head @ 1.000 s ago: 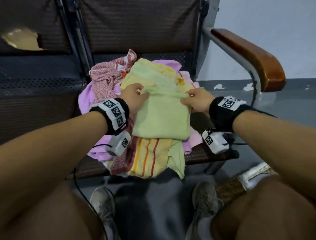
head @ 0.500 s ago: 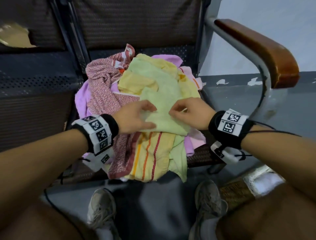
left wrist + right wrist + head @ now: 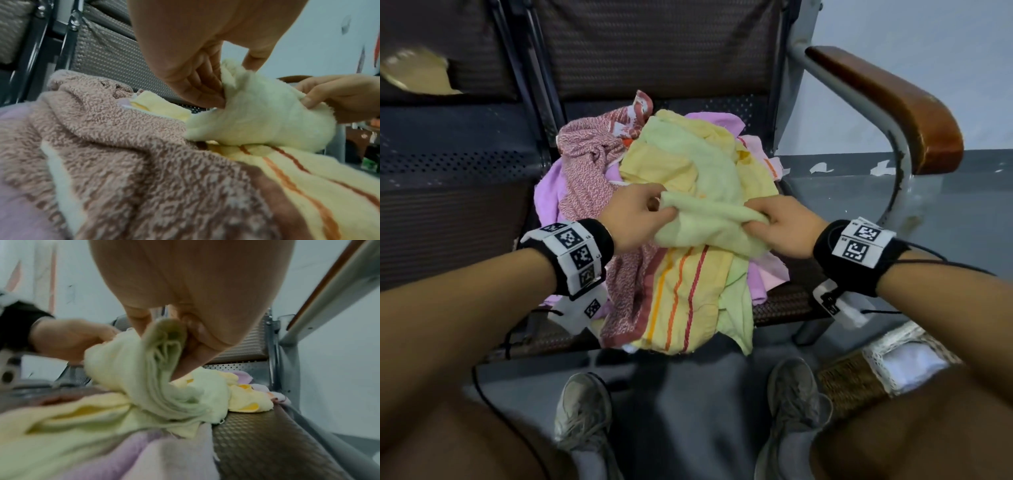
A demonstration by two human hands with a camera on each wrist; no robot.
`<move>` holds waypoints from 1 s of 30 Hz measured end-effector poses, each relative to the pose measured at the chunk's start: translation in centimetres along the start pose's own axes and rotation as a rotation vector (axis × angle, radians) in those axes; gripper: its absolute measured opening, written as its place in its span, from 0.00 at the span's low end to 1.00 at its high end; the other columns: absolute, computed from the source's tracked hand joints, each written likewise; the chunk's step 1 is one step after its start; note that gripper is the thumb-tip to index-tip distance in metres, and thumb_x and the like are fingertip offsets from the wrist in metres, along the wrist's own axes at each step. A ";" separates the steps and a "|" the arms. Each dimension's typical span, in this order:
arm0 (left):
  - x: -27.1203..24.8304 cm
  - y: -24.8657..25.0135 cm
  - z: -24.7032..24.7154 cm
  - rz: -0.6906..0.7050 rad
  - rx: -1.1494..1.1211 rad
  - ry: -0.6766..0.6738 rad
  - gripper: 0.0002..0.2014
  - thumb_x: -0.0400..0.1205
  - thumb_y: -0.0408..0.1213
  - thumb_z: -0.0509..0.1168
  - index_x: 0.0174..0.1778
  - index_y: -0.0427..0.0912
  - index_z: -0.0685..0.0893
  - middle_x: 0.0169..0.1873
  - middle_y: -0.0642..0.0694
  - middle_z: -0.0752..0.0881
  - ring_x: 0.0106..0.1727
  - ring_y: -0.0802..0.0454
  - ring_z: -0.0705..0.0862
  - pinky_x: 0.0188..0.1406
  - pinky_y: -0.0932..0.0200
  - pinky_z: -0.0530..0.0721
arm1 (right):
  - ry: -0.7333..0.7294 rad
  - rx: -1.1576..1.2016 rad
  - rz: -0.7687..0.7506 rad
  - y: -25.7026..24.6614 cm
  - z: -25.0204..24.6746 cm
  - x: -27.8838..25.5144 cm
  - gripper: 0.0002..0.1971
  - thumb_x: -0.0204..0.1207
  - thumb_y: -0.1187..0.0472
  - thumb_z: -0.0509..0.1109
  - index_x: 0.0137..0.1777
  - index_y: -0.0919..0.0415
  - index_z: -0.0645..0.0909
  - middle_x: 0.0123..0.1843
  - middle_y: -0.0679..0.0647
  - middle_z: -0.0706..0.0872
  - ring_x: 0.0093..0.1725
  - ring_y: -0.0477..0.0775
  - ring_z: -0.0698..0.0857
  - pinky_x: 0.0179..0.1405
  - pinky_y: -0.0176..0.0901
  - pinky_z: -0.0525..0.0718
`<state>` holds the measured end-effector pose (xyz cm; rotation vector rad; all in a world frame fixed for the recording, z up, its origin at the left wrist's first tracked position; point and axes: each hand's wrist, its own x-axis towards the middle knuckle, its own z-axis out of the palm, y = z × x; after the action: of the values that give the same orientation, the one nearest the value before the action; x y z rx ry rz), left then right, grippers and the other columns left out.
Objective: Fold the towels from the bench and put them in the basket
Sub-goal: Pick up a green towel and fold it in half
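Fingers of the left hand (image 3: 635, 219) pinch one end of the green towel (image 3: 709, 222), above the heap of towels (image 3: 671, 291) on the worktop (image 3: 784, 301). The right hand (image 3: 784, 228) grips its other end. Only the right wrist view shows its bunched layers; only the head view shows the basket (image 3: 859, 380) on the floor.

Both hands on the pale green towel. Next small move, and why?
Probably lift it clear and carry it to the wicker basket by the right foot. The left hand and right hand pinch opposite ends of the pale green terry towel, which looks folded, layered edges showing, still resting on the pile.
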<state>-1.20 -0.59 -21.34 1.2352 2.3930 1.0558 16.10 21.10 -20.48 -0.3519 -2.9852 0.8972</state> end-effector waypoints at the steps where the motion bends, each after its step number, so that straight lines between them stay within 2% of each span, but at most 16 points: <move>1: 0.2 0.0 0.0 -0.028 -0.046 0.006 0.08 0.78 0.46 0.67 0.38 0.46 0.84 0.29 0.54 0.84 0.32 0.59 0.79 0.32 0.59 0.75 | 0.010 0.075 0.021 0.0 -0.4 0.0 0.07 0.79 0.55 0.66 0.41 0.52 0.83 0.34 0.43 0.81 0.35 0.44 0.79 0.37 0.41 0.74; 2: 0.4 -0.1 0.1 -0.058 -0.076 0.021 0.11 0.80 0.46 0.68 0.33 0.46 0.81 0.25 0.54 0.80 0.28 0.61 0.75 0.29 0.60 0.71 | 0.027 0.159 0.045 0.0 -0.6 0.1 0.09 0.76 0.52 0.66 0.35 0.49 0.83 0.31 0.42 0.80 0.32 0.43 0.77 0.35 0.38 0.73; 4: 1.0 -0.4 0.5 -0.129 -0.078 0.071 0.16 0.81 0.45 0.68 0.30 0.43 0.76 0.25 0.53 0.74 0.28 0.57 0.72 0.29 0.57 0.67 | 0.054 0.313 0.105 -0.1 -0.7 0.6 0.10 0.74 0.50 0.67 0.31 0.47 0.82 0.28 0.38 0.81 0.31 0.39 0.78 0.33 0.34 0.74; 6: 1.5 -0.5 0.9 -0.197 -0.025 0.121 0.14 0.82 0.48 0.67 0.36 0.42 0.81 0.31 0.50 0.79 0.36 0.52 0.76 0.33 0.54 0.69 | 0.045 0.400 0.185 0.2 -0.1 1.2 0.07 0.79 0.52 0.69 0.42 0.49 0.86 0.36 0.39 0.87 0.37 0.39 0.84 0.40 0.35 0.79; 7: 1.7 -0.6 1.1 -0.234 0.005 0.143 0.13 0.83 0.50 0.67 0.40 0.44 0.83 0.35 0.50 0.81 0.40 0.51 0.78 0.35 0.55 0.69 | 0.032 0.389 0.227 0.4 0.3 1.5 0.07 0.82 0.52 0.69 0.49 0.53 0.87 0.43 0.43 0.89 0.43 0.43 0.86 0.44 0.38 0.82; 9: 1.8 -0.8 1.3 -0.304 0.100 0.154 0.16 0.84 0.56 0.63 0.44 0.45 0.84 0.39 0.51 0.82 0.43 0.50 0.79 0.35 0.56 0.69 | 0.027 0.257 0.283 1.0 1.2 2.1 0.14 0.84 0.50 0.67 0.59 0.58 0.85 0.52 0.50 0.89 0.52 0.51 0.86 0.54 0.44 0.82; 12: 1.7 -1.0 1.4 -0.476 0.181 0.021 0.34 0.83 0.68 0.51 0.42 0.38 0.84 0.32 0.43 0.83 0.35 0.43 0.82 0.32 0.55 0.73 | 0.007 0.089 0.316 1.5 1.8 2.7 0.18 0.86 0.50 0.62 0.66 0.62 0.83 0.61 0.54 0.86 0.60 0.56 0.83 0.56 0.42 0.75; 14: 1.3 -0.7 1.7 -0.648 0.007 -0.176 0.47 0.76 0.78 0.46 0.42 0.33 0.86 0.28 0.39 0.88 0.24 0.46 0.85 0.28 0.60 0.80 | -0.018 0.063 0.335 1.6 1.8 3.1 0.19 0.87 0.50 0.61 0.66 0.63 0.83 0.61 0.55 0.86 0.58 0.56 0.83 0.54 0.40 0.73; 16: 1.3 -0.1 2.1 -0.729 -0.158 -0.322 0.46 0.72 0.82 0.50 0.43 0.35 0.85 0.28 0.39 0.90 0.20 0.48 0.84 0.24 0.64 0.79 | -0.037 0.055 0.345 1.7 1.6 3.3 0.18 0.86 0.51 0.61 0.60 0.64 0.86 0.54 0.55 0.87 0.54 0.57 0.84 0.50 0.41 0.75; 18: 1.6 0.4 2.6 -0.729 -0.287 -0.272 0.37 0.74 0.73 0.63 0.51 0.36 0.82 0.32 0.38 0.92 0.24 0.46 0.88 0.23 0.63 0.81 | -0.074 0.020 0.352 1.6 1.4 3.3 0.19 0.85 0.54 0.61 0.54 0.70 0.86 0.46 0.58 0.87 0.48 0.57 0.84 0.46 0.43 0.77; 20: 2.0 1.0 2.8 -0.702 -0.452 -0.089 0.28 0.74 0.57 0.75 0.55 0.34 0.82 0.40 0.36 0.92 0.31 0.42 0.92 0.23 0.58 0.87 | -0.116 -0.012 0.375 1.4 1.2 3.2 0.18 0.82 0.59 0.62 0.54 0.76 0.85 0.43 0.66 0.86 0.43 0.56 0.80 0.47 0.48 0.81; 22: 2.3 1.9 2.9 -0.630 -0.551 0.022 0.24 0.71 0.48 0.79 0.56 0.35 0.84 0.49 0.37 0.90 0.43 0.41 0.92 0.37 0.48 0.93 | -0.143 -0.044 0.380 1.0 0.7 3.0 0.16 0.80 0.61 0.63 0.55 0.72 0.87 0.47 0.65 0.88 0.45 0.55 0.81 0.53 0.52 0.85; 24: 2.2 3.5 2.8 -0.534 -0.626 0.069 0.26 0.66 0.46 0.79 0.56 0.37 0.85 0.54 0.38 0.90 0.52 0.41 0.91 0.51 0.41 0.91 | -0.173 -0.095 0.336 0.1 -0.3 2.6 0.14 0.79 0.62 0.65 0.58 0.66 0.86 0.48 0.55 0.88 0.50 0.55 0.84 0.52 0.48 0.84; 25: 2.2 4.4 2.6 -0.493 -0.673 0.091 0.26 0.64 0.45 0.78 0.55 0.37 0.84 0.55 0.38 0.89 0.53 0.40 0.90 0.53 0.41 0.91 | -0.175 -0.101 0.298 -0.6 -0.9 2.4 0.14 0.78 0.62 0.65 0.61 0.63 0.84 0.50 0.52 0.87 0.52 0.54 0.84 0.50 0.46 0.83; 28: 1.7 7.0 1.9 -0.407 -0.794 0.128 0.21 0.63 0.41 0.77 0.51 0.42 0.84 0.51 0.43 0.90 0.50 0.44 0.89 0.46 0.49 0.90 | -0.051 0.212 0.207 -3.5 -2.7 1.5 0.15 0.78 0.64 0.67 0.64 0.54 0.78 0.52 0.47 0.86 0.51 0.50 0.86 0.43 0.35 0.81; 30: 1.2 8.2 1.2 -0.340 -0.874 0.129 0.19 0.67 0.39 0.79 0.53 0.44 0.86 0.49 0.44 0.91 0.49 0.47 0.90 0.43 0.52 0.91 | 0.040 0.491 0.145 -5.7 -3.5 0.9 0.18 0.76 0.64 0.68 0.66 0.53 0.79 0.57 0.50 0.89 0.55 0.48 0.88 0.50 0.36 0.85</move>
<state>3.67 4.09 -16.33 0.4471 1.7421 1.7911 14.27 18.58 -14.55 -0.5612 -2.6028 1.5606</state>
